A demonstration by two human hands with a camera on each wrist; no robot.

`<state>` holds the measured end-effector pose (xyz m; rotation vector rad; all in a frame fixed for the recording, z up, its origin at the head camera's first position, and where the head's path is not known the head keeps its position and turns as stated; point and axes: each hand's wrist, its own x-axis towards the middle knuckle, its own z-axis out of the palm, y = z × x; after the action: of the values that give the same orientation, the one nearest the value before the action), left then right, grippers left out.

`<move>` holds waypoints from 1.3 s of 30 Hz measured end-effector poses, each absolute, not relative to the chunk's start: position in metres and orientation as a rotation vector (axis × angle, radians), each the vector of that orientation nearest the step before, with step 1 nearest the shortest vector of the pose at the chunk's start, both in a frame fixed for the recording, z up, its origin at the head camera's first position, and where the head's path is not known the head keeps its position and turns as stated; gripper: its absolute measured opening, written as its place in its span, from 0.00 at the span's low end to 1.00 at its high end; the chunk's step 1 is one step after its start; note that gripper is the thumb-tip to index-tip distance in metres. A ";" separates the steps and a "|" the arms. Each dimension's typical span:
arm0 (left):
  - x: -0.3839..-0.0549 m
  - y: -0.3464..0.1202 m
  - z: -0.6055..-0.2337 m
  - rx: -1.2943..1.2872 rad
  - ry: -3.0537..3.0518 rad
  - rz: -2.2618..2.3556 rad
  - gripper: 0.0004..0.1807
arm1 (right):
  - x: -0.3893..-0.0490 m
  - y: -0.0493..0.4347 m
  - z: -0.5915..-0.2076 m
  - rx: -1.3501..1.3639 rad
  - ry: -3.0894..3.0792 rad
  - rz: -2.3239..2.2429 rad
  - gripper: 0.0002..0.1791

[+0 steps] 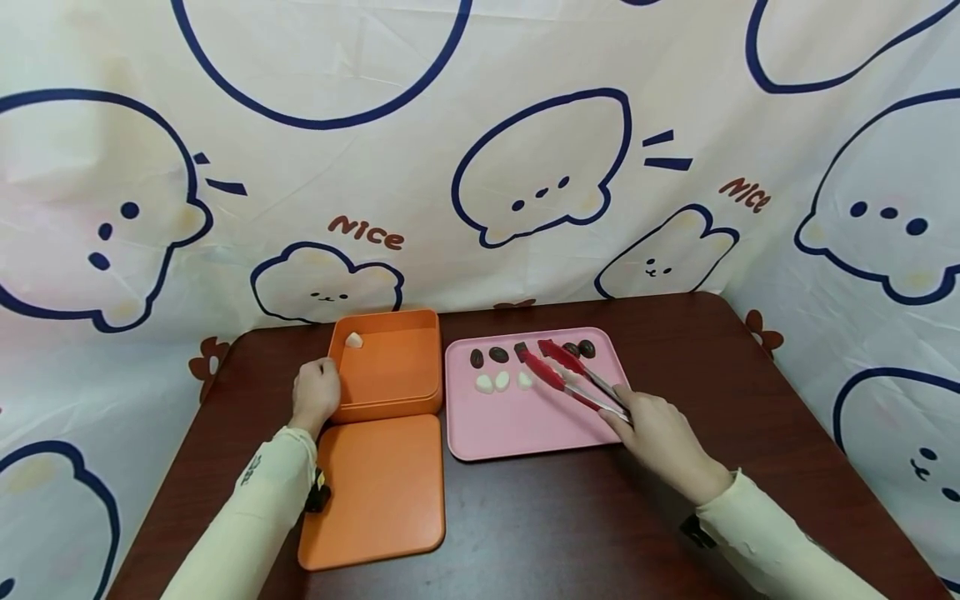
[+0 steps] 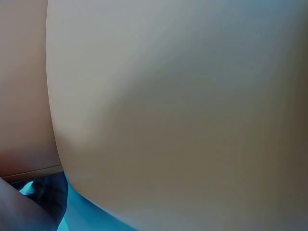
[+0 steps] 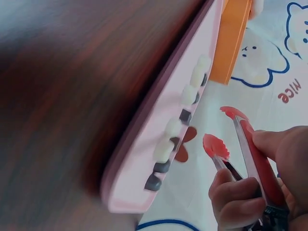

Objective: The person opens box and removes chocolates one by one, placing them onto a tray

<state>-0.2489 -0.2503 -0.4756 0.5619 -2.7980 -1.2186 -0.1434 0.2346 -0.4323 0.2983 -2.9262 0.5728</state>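
My left hand (image 1: 316,390) grips the left wall of an open orange box (image 1: 390,367). One white piece (image 1: 354,340) lies inside near its far left corner. My right hand (image 1: 663,433) holds red-and-metal tongs (image 1: 577,385) over a pink tray (image 1: 517,429). In the right wrist view the red tips of the tongs (image 3: 216,146) are spread apart with nothing between them. On the tray lies a row of dark oval pieces (image 1: 498,355), with a row of white pieces (image 1: 502,382) in front, partly hidden by the tongs.
An orange lid (image 1: 382,492) lies flat in front of the box, beside my left sleeve. Box and tray stand close side by side on the dark wooden table (image 1: 540,533). A cloth with cartoon drawings (image 1: 510,50) hangs behind and at both sides.
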 end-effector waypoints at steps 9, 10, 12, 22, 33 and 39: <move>-0.249 -0.251 -0.475 0.560 -2.799 -1.214 0.23 | -0.161 0.208 -0.435 0.398 -2.904 0.617 0.12; -0.248 -0.251 -0.475 0.560 -2.800 -1.216 0.23 | -0.162 0.205 -0.435 0.406 -2.906 0.622 0.13; -0.248 -0.251 -0.475 0.561 -2.804 -1.217 0.23 | -0.166 0.199 -0.436 0.422 -2.904 0.632 0.13; -0.249 -0.251 -0.476 0.553 -2.798 -1.204 0.23 | -0.179 0.166 -0.432 0.464 -2.896 0.657 0.16; -0.249 -0.252 -0.476 0.547 -2.806 -1.194 0.23 | -0.196 0.123 -0.428 0.502 -2.875 0.763 0.17; -0.250 -0.253 -0.475 0.511 -2.816 -1.180 0.23 | -0.206 0.099 -0.426 0.517 -2.901 0.820 0.15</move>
<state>-0.2498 -0.2526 -0.4751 0.5111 -2.8164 -1.1800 -0.2060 0.0991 -0.4261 0.5173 -2.9007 0.8198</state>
